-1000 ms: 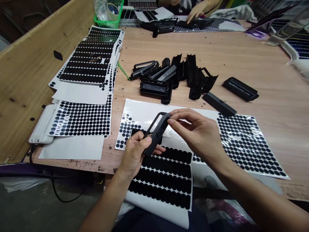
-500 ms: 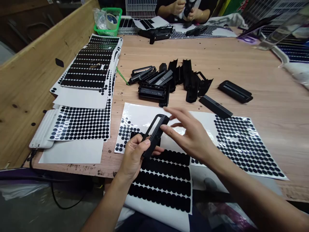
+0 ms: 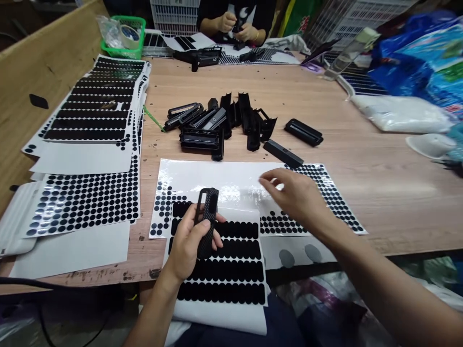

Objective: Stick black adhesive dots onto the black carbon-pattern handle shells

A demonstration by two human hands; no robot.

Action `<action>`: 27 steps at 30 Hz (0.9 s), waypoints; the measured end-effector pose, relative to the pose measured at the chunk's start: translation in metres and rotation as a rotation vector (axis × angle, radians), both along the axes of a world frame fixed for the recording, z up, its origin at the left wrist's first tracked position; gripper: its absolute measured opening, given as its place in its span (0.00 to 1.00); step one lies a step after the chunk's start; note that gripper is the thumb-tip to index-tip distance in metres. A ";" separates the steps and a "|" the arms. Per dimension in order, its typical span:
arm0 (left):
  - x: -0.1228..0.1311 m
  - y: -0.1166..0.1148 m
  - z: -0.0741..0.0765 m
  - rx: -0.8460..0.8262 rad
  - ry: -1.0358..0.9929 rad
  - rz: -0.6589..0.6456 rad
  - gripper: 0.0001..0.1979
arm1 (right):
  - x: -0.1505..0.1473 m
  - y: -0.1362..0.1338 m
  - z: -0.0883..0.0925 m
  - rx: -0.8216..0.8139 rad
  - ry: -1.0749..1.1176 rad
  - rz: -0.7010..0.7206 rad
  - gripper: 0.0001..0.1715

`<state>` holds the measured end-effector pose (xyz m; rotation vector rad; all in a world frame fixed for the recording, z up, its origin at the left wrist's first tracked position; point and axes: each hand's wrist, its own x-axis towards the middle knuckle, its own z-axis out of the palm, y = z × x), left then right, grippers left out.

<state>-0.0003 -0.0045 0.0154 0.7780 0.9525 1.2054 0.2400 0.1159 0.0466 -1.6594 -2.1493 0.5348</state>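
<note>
My left hand point(image 3: 188, 241) is wrapped round a black plastic trim piece point(image 3: 207, 226) with a carbon-weave surface and a long slot, holding it tilted upright. Beneath it lies a sheet of black scalloped sticker strips point(image 3: 231, 274), overhanging the table's front edge. My right hand point(image 3: 298, 193) is apart from the trim piece, over a white sheet of round black dot stickers point(image 3: 213, 176). Its thumb and forefinger are pinched together; whatever is between them, if anything, is too small to make out.
Several black plastic parts point(image 3: 198, 140) are heaped mid-table. At left lie stacked sticker sheets point(image 3: 90, 106) beside a wooden board point(image 3: 54, 53). A green basket point(image 3: 141, 36) stands at the back, where another person's hands point(image 3: 237, 26) hold a black part. Blue bags point(image 3: 405, 53) are at right.
My right hand has moved off the trim piece to the right, its fingers now pinched. My left hand has lowered and turned the piece more upright. The view has shifted right.
</note>
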 end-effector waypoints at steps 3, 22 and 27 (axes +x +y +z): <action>0.000 0.001 -0.002 -0.001 -0.038 0.028 0.14 | 0.053 0.017 -0.012 -0.052 -0.318 -0.198 0.14; 0.004 0.001 -0.002 -0.055 -0.169 0.073 0.22 | 0.003 -0.001 0.021 -0.326 0.013 -0.023 0.21; 0.004 0.001 -0.004 -0.076 -0.180 0.080 0.23 | -0.071 -0.039 0.024 -0.847 0.711 0.122 0.29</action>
